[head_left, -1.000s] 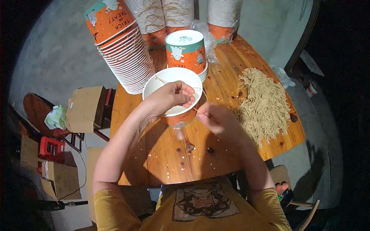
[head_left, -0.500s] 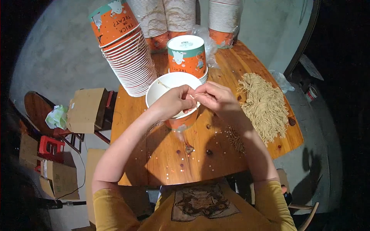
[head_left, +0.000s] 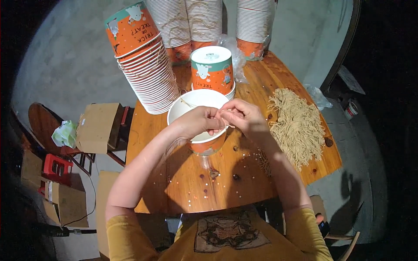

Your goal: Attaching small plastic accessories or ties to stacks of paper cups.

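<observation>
An orange paper bucket [head_left: 207,148] with a white inside stands upright on the wooden table in front of me. My left hand [head_left: 196,122] reaches over its mouth, thumb and fingers pinched on a thin beige cord [head_left: 229,125] near the right side of the rim. Fingertips of my right hand [head_left: 247,116] are closed on the same cord, close beside the left ones. Another bit of cord [head_left: 186,103] shows inside the bucket near its far left wall. Whether the cord is knotted is hidden by my fingers.
Behind the bucket sits an upside-down bucket [head_left: 212,71] on a short stack. A tall leaning bucket stack [head_left: 150,80] is at the left, with more stacks at the back. A heap of beige cords [head_left: 298,130] lies at right. Small pale dots dot the table [head_left: 183,191].
Both hands stay at the rim with fingers shifting slightly on the cord, and a bit more of it shows between them. The whole view has moved a little.
</observation>
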A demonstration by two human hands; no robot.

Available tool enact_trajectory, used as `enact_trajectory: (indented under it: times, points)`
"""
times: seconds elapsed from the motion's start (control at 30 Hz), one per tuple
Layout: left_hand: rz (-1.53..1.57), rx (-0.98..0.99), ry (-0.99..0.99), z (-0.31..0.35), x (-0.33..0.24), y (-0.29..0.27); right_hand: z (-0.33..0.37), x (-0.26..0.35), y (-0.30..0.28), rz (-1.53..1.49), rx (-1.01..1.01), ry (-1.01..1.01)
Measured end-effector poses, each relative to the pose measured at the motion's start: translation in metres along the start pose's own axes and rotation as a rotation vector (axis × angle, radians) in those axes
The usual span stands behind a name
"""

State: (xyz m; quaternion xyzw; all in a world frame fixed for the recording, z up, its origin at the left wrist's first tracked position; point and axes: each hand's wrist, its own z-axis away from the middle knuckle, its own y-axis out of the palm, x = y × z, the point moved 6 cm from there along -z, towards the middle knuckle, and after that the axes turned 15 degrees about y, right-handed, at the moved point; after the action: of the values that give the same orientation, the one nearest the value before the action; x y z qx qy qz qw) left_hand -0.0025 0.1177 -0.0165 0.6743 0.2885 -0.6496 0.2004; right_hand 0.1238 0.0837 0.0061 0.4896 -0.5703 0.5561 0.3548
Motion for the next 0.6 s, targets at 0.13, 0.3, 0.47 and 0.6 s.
enact_trajectory:
  times: [0.13, 0.3, 0.47, 0.6]
  points:
    - [0.072, 0.006, -0.022, -0.002, 0.002, 0.005, -0.004, -0.024, -0.006, -0.022, -0.054, 0.135]
    - [0.126, 0.009, -0.083, -0.002, 0.001, 0.008, 0.003, -0.039, -0.01, -0.283, -0.149, 0.052]
    - [0.172, -0.049, -0.077, -0.005, 0.0, 0.009, 0.031, -0.038, -0.015, -0.238, -0.187, -0.13]
    - [0.145, -0.04, -0.073, -0.006, 0.0, 0.01, 0.042, -0.024, -0.013, 0.248, -0.394, -0.301]
